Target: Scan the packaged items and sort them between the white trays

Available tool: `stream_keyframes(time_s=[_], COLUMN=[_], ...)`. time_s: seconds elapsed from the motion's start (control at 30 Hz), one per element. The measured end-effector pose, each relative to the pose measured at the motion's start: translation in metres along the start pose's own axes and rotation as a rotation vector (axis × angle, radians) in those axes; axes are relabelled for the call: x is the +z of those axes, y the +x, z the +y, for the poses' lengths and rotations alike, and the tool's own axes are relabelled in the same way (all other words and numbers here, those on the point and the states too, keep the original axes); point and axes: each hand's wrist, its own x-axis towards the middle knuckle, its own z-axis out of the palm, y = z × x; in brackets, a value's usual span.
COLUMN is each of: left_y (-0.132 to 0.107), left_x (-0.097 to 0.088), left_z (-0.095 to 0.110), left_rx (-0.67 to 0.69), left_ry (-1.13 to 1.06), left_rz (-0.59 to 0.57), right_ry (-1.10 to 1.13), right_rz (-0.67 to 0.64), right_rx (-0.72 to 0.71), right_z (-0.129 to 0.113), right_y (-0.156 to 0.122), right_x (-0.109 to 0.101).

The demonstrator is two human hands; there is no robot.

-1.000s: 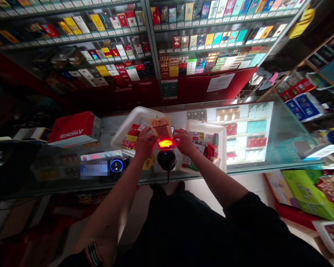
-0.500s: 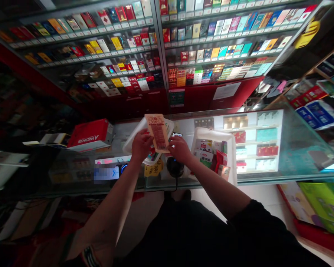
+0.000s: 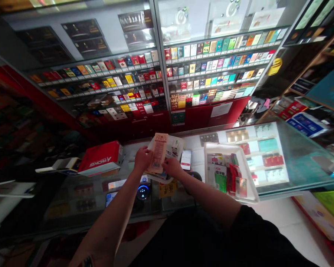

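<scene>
A flat tan packet (image 3: 159, 154) with darker print stands out above a white tray (image 3: 179, 139) on the glass counter. My left hand (image 3: 143, 158) pinches its left edge. At its lower right edge my right hand (image 3: 172, 167) is closed, with fingertips on the packet. Other small packs lie in the tray, partly covered by the packet and my hands. Just right of the tray rests a phone (image 3: 186, 159) with a lit screen. A yellow tag (image 3: 167, 189) with dark writing is in front of the tray.
A second white tray (image 3: 252, 180) holding several colourful packs sits to the right. Left are a red box (image 3: 100, 157) and a round device (image 3: 143, 192) with a blue-lit ring. Behind the counter rise shelves of small boxes (image 3: 195, 100).
The view has tilted up, so things appear lower. The packet has turned slightly and stays in my hands. My right hand has come away from the phone, which now shows fully.
</scene>
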Motion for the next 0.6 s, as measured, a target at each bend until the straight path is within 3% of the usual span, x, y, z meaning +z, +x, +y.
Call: stream_keyframes(time_s=[0.13,0.3,0.43,0.6], left_y=[0.008,0.016,0.023,0.029], left_x=[0.002,0.001,0.003,0.008], left_z=[-0.021,-0.034,-0.046,-0.05], left_rx=[0.0,-0.086,-0.096,-0.042], left_ry=[0.028,0.196,0.267,0.268], left_rz=[-0.04,-0.19,-0.27,-0.263], right_ry=[0.003,-0.027,-0.05,-0.037], right_rz=[0.002,-0.025,-0.023,-0.01], right_rx=[0.051,0.081,0.046,0.015], right_z=[-0.007,-0.016,-0.021,-0.02], right_y=[0.01,0.015,0.015,0.007], right_x=[0.02,0.035,0.039,0.034])
